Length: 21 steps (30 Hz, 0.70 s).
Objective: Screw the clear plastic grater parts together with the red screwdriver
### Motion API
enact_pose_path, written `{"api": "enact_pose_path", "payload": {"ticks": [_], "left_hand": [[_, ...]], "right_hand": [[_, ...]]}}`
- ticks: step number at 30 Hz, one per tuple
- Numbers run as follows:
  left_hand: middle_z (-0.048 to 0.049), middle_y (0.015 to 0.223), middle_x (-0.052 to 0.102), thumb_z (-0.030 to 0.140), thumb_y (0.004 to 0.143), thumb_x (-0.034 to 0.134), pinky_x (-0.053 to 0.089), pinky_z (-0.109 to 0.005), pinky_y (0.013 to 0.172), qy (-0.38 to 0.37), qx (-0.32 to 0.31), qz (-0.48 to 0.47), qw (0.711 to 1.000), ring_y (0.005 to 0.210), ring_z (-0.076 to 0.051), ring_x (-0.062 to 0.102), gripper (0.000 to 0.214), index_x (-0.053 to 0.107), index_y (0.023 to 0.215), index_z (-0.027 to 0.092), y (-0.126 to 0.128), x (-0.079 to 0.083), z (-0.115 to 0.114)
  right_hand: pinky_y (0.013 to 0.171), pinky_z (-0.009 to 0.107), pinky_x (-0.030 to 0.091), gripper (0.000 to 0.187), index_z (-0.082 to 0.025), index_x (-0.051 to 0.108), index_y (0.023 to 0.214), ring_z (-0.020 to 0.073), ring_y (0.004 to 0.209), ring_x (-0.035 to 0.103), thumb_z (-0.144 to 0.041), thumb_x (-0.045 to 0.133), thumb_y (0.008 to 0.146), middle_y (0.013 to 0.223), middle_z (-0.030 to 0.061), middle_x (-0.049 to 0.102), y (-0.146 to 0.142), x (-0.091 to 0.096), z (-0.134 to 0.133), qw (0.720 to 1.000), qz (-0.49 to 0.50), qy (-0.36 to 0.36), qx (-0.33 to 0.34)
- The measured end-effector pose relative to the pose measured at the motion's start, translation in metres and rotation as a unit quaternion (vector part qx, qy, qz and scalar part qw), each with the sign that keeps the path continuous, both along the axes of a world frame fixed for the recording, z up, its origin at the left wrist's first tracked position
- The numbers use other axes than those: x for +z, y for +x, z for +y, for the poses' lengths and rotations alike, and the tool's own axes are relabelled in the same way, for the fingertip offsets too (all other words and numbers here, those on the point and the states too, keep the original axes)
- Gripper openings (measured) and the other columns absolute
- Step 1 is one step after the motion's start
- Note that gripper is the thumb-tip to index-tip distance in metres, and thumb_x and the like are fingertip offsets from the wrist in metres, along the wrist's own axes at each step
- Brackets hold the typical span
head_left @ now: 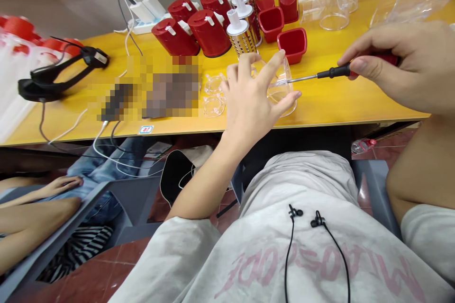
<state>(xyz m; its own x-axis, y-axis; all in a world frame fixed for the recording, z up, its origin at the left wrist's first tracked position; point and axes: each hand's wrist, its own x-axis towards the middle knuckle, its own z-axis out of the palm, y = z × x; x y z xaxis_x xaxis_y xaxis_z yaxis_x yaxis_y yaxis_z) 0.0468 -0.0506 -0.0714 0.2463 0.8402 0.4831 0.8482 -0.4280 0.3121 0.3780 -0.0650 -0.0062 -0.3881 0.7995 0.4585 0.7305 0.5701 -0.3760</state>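
The left hand wraps a clear plastic cup; the right hand pinches a slim black-and-red screwdriver, its steel shaft reaching the cup.

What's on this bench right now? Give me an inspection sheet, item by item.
Surface: yellow table, crowded along its far side.
Job's things: clear plastic cup; red-handled screwdriver, its shaft reaching the cup.
Hands: left hand grips the cup; right hand grips the screwdriver.
Clutter: red lidded jugs, steel grater drums, red square cups, clear rings, black strap, pixelated objects.
Cables: white and black cables, power strip.
Surroundings: co-worker's hand on jeans, grey chair, red tile floor.
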Motion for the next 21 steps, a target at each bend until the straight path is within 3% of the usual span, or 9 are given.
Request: {"api": "enact_pose_path", "payload": {"ticks": [3,7,12,17,21], "left_hand": [[-0.0157,0.178,0.067,0.092,0.106,0.086,0.048,-0.081,0.143,0.003,-0.001,0.001,1.000,0.161,-0.054,0.062,0.087,0.071,0.180,0.049,0.000,0.000,0.000],[-0.0159,0.181,0.065,0.089,0.106,0.087,0.045,-0.082,0.146,-0.013,-0.001,-0.003,1.000,0.164,-0.055,0.060,0.088,0.070,0.181,0.048,0.001,0.001,-0.001],[-0.0163,0.182,0.065,0.090,0.106,0.086,0.044,-0.082,0.146,-0.014,0.000,-0.001,1.000,0.165,-0.056,0.059,0.089,0.069,0.182,0.048,0.001,0.001,0.000],[-0.0161,0.182,0.064,0.087,0.109,0.085,0.042,-0.081,0.148,-0.018,-0.003,-0.005,1.000,0.168,-0.056,0.057,0.087,0.067,0.184,0.047,0.002,0.001,-0.002],[-0.0170,0.183,0.062,0.089,0.107,0.087,0.041,-0.082,0.148,-0.031,-0.001,-0.006,1.000,0.169,-0.058,0.056,0.090,0.068,0.184,0.046,0.002,0.001,-0.001]], "right_hand": [[0.081,0.043,0.059,0.019,-0.036,0.090,0.124,0.0251,0.092,0.083,-0.040,0.084,0.106,0.111,-0.0011,0.093,0.002,-0.002,0.000,1.000,0.021,0.021,-0.008],[0.077,0.042,0.057,0.030,-0.040,0.086,0.122,0.0263,0.093,0.085,-0.037,0.101,0.096,0.117,-0.0011,0.092,0.010,-0.005,0.000,0.999,0.044,0.024,0.001],[0.089,0.046,0.065,0.033,-0.039,0.084,0.126,0.0296,0.095,0.089,-0.039,0.099,0.097,0.109,-0.0025,0.092,0.007,-0.003,-0.003,1.000,0.013,0.018,-0.021],[0.091,0.046,0.066,0.025,-0.034,0.087,0.134,0.0282,0.100,0.088,-0.040,0.080,0.111,0.116,0.0009,0.094,0.004,-0.004,-0.002,1.000,0.000,0.028,-0.005],[0.095,0.049,0.069,0.029,-0.038,0.084,0.129,0.0305,0.103,0.090,-0.039,0.096,0.102,0.122,0.0003,0.093,0.013,-0.009,0.000,1.000,0.016,0.017,-0.006]]}}
